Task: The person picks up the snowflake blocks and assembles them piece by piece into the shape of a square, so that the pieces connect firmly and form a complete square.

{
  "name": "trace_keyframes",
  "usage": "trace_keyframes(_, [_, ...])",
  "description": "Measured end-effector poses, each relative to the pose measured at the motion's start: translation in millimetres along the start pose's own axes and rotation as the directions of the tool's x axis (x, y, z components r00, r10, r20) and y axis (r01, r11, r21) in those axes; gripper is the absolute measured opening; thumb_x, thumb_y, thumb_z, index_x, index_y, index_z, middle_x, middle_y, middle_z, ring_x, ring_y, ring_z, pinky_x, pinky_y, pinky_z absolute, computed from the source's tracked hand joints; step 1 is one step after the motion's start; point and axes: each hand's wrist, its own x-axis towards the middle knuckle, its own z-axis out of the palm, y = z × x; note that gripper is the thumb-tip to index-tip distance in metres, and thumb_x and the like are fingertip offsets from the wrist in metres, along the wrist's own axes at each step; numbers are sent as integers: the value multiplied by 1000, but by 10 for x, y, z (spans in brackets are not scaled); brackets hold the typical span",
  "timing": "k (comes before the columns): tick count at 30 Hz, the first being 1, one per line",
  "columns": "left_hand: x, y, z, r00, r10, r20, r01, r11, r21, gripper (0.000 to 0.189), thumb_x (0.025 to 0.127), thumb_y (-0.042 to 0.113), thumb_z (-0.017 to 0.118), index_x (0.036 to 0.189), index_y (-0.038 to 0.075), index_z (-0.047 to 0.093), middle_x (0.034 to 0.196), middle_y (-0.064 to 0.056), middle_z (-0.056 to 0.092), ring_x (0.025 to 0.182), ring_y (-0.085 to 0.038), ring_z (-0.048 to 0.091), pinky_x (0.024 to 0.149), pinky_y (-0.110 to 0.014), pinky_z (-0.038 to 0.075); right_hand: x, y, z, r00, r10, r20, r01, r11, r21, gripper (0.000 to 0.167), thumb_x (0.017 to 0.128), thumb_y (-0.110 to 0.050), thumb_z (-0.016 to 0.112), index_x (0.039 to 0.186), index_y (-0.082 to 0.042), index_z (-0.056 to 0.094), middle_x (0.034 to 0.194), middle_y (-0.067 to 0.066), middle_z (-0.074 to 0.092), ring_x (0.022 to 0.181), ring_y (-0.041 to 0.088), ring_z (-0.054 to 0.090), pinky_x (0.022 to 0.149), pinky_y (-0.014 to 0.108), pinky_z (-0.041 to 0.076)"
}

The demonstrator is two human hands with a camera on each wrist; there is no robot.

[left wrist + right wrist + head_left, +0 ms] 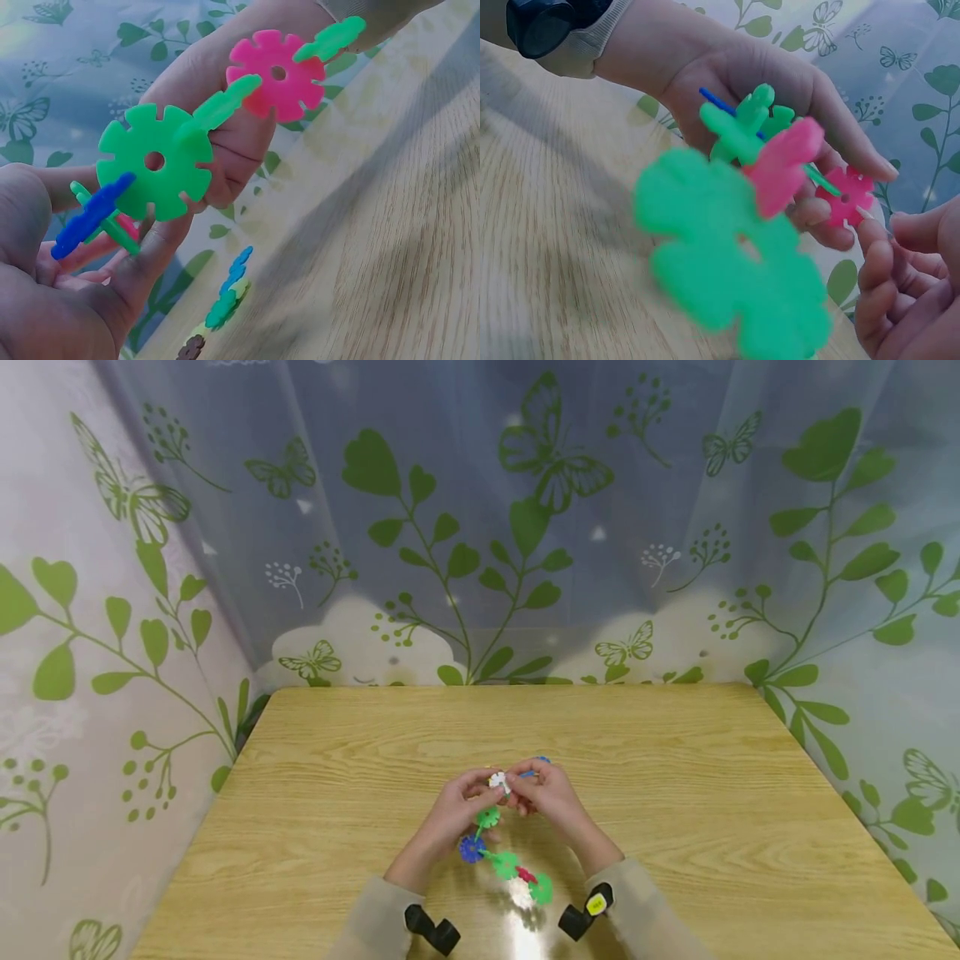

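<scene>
Both hands meet over the table, around a white notched flower disc (499, 783). My left hand (450, 810) pinches a pink flower disc (847, 196) at the end of a chain. My right hand (922, 277) pinches the white disc, seen edge-on against the pink one; whether they are slotted together I cannot tell. Below the left hand the chain hangs: a green disc (487, 817), a blue disc (472, 849), another green disc (506, 865), a red-pink disc (527, 875) and a last green disc (540, 888).
Another row of discs, blue, green (222, 309) and brown (192, 348), lies on the wooden table (337, 752) beyond the hands, mostly hidden by the right hand in the head view. Patterned curtains (450, 568) hang behind the table and along its sides.
</scene>
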Motion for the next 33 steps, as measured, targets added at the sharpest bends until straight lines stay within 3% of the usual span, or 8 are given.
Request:
trace_keyframes(6, [9, -15, -31, 1000, -18, -25, 16, 997, -72, 48, 92, 25, 61, 129, -1, 45, 97, -16, 59, 69, -23, 62, 60, -40, 59, 33, 54, -120, 995, -5, -104, 1, 999, -42, 28, 92, -14, 59, 106, 9, 53, 66, 10, 60, 50, 13, 47, 47, 22, 38])
trace_keyframes(13, [-5, -2, -56, 998, -25, -62, 20, 996, -87, 49, 92, 25, 61, 130, 0, 44, 105, -27, 56, 68, -24, 63, 63, -46, 59, 98, 143, -262, 972, -2, -235, -14, 998, -69, 19, 90, -10, 61, 102, 5, 59, 75, 17, 64, 62, 23, 54, 47, 23, 41])
trace_keyframes(19, [-21, 16, -72, 997, -9, -75, 2, 996, -93, 51, 91, 26, 61, 131, -1, 43, 107, -29, 55, 70, -25, 63, 60, -42, 59, 166, 279, -288, 959, -125, -254, 66, 972, -226, 20, 87, -2, 63, 103, 8, 61, 84, 22, 64, 66, 29, 56, 43, 24, 45])
trace_keyframes(23, [-34, 12, -86, 997, -15, -80, 7, 995, -96, 50, 91, 24, 62, 130, -1, 44, 105, -27, 57, 68, -23, 63, 59, -40, 59, 193, 368, -262, 951, -206, -229, 109, 920, -377, 21, 85, 1, 65, 104, 8, 62, 87, 17, 64, 72, 25, 59, 50, 23, 49])
trace_keyframes(27, [-47, 11, -109, 995, -22, -96, 13, 995, -98, 50, 91, 25, 61, 130, 0, 44, 103, -23, 58, 69, -23, 63, 59, -40, 59, 195, 380, -203, 951, -259, -172, 134, 842, -523, 21, 84, -2, 67, 103, 4, 63, 84, 9, 63, 74, 20, 59, 58, 26, 51])
trace_keyframes(33, [-59, 36, -140, 996, -20, -87, 12, 996, -93, 46, 94, 23, 58, 132, 1, 43, 98, -13, 60, 69, -21, 63, 56, -36, 59, 236, 364, -94, 955, -290, -61, 165, 690, -704, 22, 82, -11, 72, 100, -1, 66, 76, 1, 55, 68, 14, 51, 57, 28, 47])
